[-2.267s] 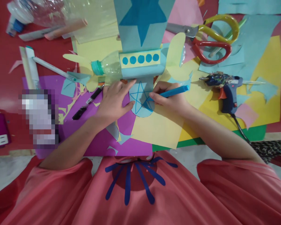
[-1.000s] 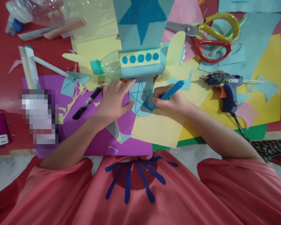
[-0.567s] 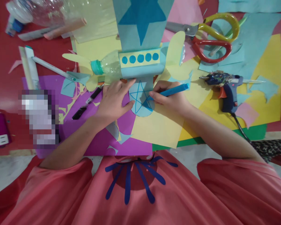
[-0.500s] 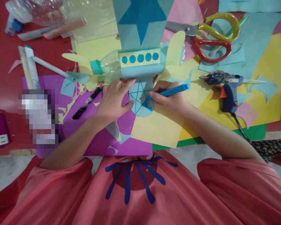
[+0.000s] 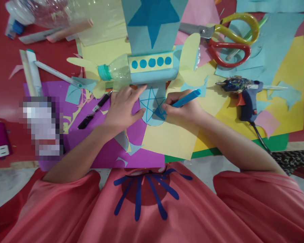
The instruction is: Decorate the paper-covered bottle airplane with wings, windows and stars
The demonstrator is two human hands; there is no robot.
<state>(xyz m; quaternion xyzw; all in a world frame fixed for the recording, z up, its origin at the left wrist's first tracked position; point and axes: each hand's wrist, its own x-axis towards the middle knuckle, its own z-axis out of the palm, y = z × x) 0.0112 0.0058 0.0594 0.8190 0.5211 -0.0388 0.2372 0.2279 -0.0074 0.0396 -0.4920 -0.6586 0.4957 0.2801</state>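
Note:
A plastic bottle with a green cap lies sideways, wrapped in light blue paper and dressed as an airplane. Its yellow strip carries a row of blue dots. The near paper wing bears an outlined blue star, its lower right point partly coloured in. My left hand lies with fingers spread, thumb and forefinger touching the wing's left edge. In my right hand is a blue marker, its tip end by the star's lower right; the fingers hide the exact contact. On the far wing is a solid blue star.
Scissors lie at the upper right, above a glue gun with a cord. A black pen rests left of my left hand. Coloured paper sheets and scraps, white markers and a blurred-out object surround the work.
The blue marker has tilted, its back end moving slightly left and toward the far side, as my right fingers shift. My left hand and the bottle stay nearly still.

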